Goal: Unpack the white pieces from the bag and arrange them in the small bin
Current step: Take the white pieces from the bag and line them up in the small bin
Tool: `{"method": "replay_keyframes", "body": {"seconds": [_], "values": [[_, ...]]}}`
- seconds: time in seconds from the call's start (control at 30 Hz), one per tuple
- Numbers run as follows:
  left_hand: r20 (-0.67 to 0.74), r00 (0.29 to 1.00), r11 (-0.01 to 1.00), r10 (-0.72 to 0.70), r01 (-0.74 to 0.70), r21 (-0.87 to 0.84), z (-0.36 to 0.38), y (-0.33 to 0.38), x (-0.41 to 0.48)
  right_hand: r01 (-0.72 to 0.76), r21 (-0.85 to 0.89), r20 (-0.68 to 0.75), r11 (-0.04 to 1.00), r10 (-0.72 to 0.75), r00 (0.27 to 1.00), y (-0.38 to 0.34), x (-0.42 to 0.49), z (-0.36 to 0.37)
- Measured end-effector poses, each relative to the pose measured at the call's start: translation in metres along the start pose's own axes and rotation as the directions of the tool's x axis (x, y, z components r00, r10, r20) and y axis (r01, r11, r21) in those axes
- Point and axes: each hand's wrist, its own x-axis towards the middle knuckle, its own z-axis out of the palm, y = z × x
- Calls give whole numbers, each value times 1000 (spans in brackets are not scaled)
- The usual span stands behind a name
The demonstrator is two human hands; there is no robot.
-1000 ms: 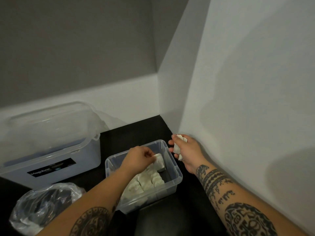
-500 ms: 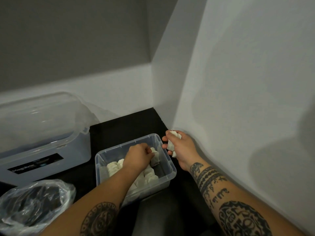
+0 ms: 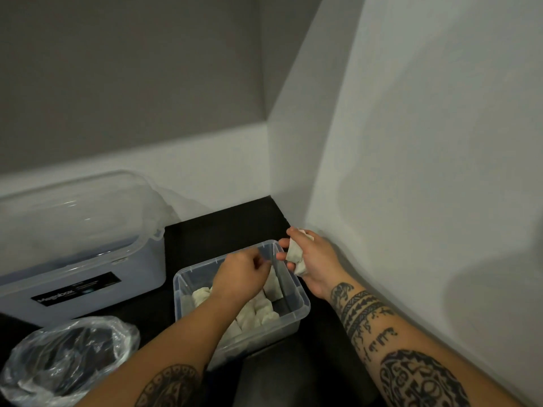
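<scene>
Pale walls [image 3: 411,142] meet in a corner above a black surface [image 3: 223,230].

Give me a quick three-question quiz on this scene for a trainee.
1. True or false: the right hand holds white pieces.
2. The bag lies: A) left of the bin, B) inside it, C) in the right hand.
3. Fill in: the left hand is above the ___.
Key: 1 true; 2 A; 3 bin.
</scene>
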Motion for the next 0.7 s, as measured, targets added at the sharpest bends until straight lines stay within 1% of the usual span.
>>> {"method": "replay_keyframes", "body": {"seconds": [0.07,0.1,0.13,0.2,0.23,0.27,0.33,0.4,0.57,0.7], "values": [[-73,997,983,-2,-11,-183,-16,12,-1,-66,38,43,997,64,997,-4,-2,4],[-93,996,957,-10,-18,-290,-25,18,0,-92,37,66,995,90,994,-6,-3,6],[-90,996,922,-15,-21,-386,-33,23,2,-113,31,92,993,109,990,-7,-5,8],[-2,1000,853,10,-10,-522,-47,30,3,-131,2,132,991,129,983,-7,-8,11],[63,997,838,39,2,-545,-52,31,3,-128,-21,145,992,130,981,-7,-11,12],[115,991,846,64,7,-533,-54,33,2,-123,-50,162,991,129,978,-8,-13,13],[160,985,881,69,15,-474,-56,34,2,-110,-101,210,989,130,969,-7,-15,15],[141,990,887,33,36,-461,-56,34,1,-109,-124,238,986,136,962,-6,-15,17],[85,996,819,13,38,-573,-56,32,-1,-91,-119,277,989,121,953,-2,-17,13],[5,1000,818,-10,11,-575,-59,30,3,-68,-116,263,991,97,960,-1,-18,7]]}}
